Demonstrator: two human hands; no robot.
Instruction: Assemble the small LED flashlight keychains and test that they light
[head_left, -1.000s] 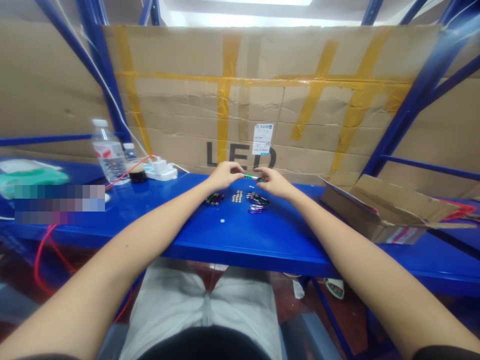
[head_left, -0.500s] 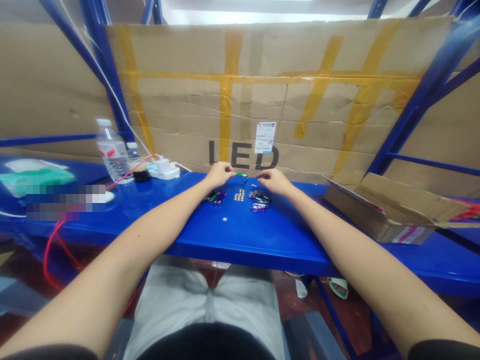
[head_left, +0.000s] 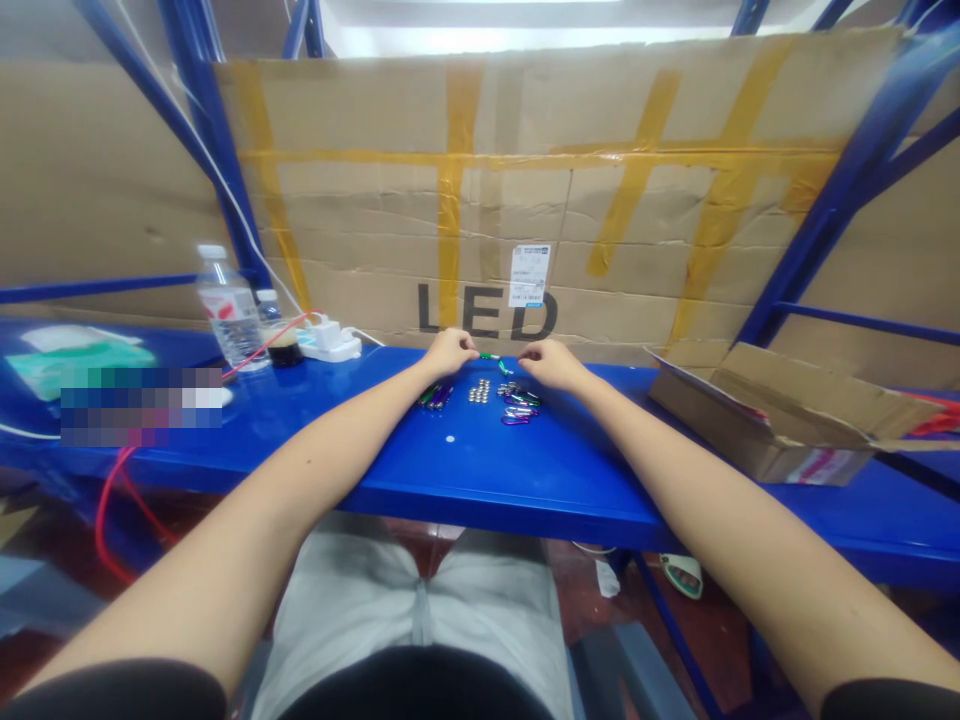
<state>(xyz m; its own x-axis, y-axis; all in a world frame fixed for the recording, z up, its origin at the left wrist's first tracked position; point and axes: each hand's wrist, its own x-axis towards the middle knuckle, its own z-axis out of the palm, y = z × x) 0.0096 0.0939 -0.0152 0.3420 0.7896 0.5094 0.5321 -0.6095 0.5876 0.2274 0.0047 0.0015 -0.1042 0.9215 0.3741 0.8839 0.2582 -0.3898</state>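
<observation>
My left hand (head_left: 450, 352) pinches one end of a small green metal tube (head_left: 489, 356) above the table. From the tube's right end hangs a green clip-like loop (head_left: 504, 368). Just right of it is my right hand (head_left: 549, 363), thumb and fingers drawn together; whatever they may hold is too small to make out. Several purple and green tubes (head_left: 438, 398) lie below my left hand. Small round silver pieces (head_left: 478, 391) sit in rows in the middle. Beside them, under my right hand, is a group of carabiner clips (head_left: 520, 412), purple, green and dark.
The blue table (head_left: 480, 480) backs onto a large cardboard sheet (head_left: 375, 220). An open cardboard box (head_left: 780, 450) stands at right. To the left are a water bottle (head_left: 229, 315), a dark-liquid bottle (head_left: 283, 348), a power strip (head_left: 337, 347) and a green packet (head_left: 82, 360).
The green loop at the tube's end has swung out and shows more clearly. My left hand has shifted slightly right; my right hand is nearly still.
</observation>
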